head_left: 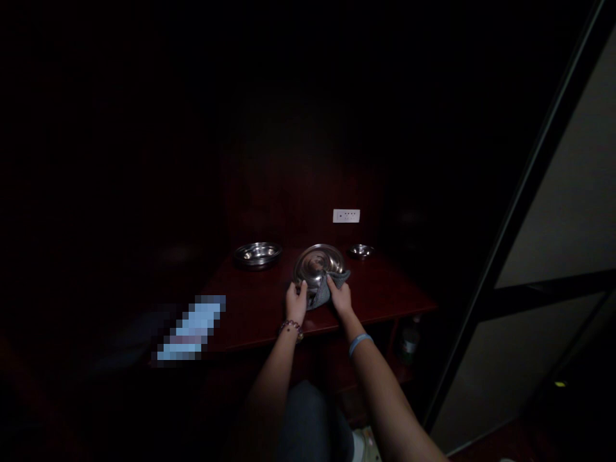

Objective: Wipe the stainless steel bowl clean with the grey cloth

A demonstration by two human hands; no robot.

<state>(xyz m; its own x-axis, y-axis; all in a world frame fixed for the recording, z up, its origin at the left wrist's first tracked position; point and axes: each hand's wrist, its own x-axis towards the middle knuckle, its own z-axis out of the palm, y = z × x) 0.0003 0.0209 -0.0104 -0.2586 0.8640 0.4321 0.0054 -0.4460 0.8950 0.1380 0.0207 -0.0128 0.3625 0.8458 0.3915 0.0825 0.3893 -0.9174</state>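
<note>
A shiny round metal plate (321,258) is held tilted over the dark red tabletop (262,308). On its near left rim, my left hand (296,301) is closed, thumb on top. My right hand (339,296) is closed on a grey cloth (319,294), which it presses against the plate's near right rim. Part of the cloth sticks out to the right of the thumb. The fingers under the plate are hidden.
Metal dishes (258,255), seemingly stacked, stand at the back left, and a small metal bowl (360,251) at the back right. A white socket panel (346,216) is on the back wall. A bottle (409,340) stands beneath the tabletop at right. A pixelated bright patch covers the left.
</note>
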